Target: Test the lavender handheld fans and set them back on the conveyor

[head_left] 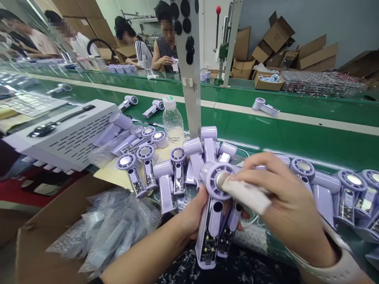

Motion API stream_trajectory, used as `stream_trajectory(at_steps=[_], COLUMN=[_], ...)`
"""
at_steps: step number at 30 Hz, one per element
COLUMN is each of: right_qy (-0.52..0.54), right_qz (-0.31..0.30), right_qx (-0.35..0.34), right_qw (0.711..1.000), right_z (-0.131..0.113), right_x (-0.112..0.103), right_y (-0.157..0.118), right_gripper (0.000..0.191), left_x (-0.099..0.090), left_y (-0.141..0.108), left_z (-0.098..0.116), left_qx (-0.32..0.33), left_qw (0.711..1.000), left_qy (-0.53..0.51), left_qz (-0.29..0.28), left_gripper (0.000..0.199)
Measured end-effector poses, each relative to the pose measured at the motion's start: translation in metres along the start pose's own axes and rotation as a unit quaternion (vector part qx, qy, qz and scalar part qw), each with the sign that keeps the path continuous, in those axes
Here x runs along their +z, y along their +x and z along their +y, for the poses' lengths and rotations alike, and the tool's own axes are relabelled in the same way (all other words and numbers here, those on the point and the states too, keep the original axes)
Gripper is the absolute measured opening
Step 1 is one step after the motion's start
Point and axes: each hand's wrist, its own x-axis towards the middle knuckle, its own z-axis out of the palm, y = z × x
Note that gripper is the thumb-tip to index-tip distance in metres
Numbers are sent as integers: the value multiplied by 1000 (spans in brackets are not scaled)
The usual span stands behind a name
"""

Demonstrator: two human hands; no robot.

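Note:
My left hand (194,211) is closed around a lavender handheld fan (209,236), its open handle showing a circuit board. Beside it hangs a second fan (229,230), partly behind the first, apparently in the same grasp. My right hand (281,197) pinches a white, blurred block or folded cloth (248,195). One end of this white piece touches or nearly touches the round silver centre of the front fan's head. Right behind my hands stand several more lavender fans (166,185), some with open handles.
An open carton (38,232) of bubble-wrap pouches (115,225) is at lower left. A grey vented box (71,134) carries a black-handled tool. A plastic bottle (173,122) stands by a metal post (192,94). Fans lie along the green conveyor (231,122); people work across it.

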Motion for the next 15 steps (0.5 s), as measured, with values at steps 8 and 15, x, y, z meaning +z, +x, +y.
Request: stream_trajectory(at_steps=[8, 15], right_qy=[85, 73], right_qz=[-274, -92], right_qx=[120, 217], right_qw=[950, 969], right_z=[15, 64], right_x=[7, 25], right_y=[14, 24], right_gripper=[37, 36], left_x=[-4, -10], left_y=[-7, -10], left_z=[-2, 25], left_qx=[-42, 69], left_qw=[995, 988], left_qy=[92, 130], left_qz=[-11, 42], left_gripper=[76, 67])
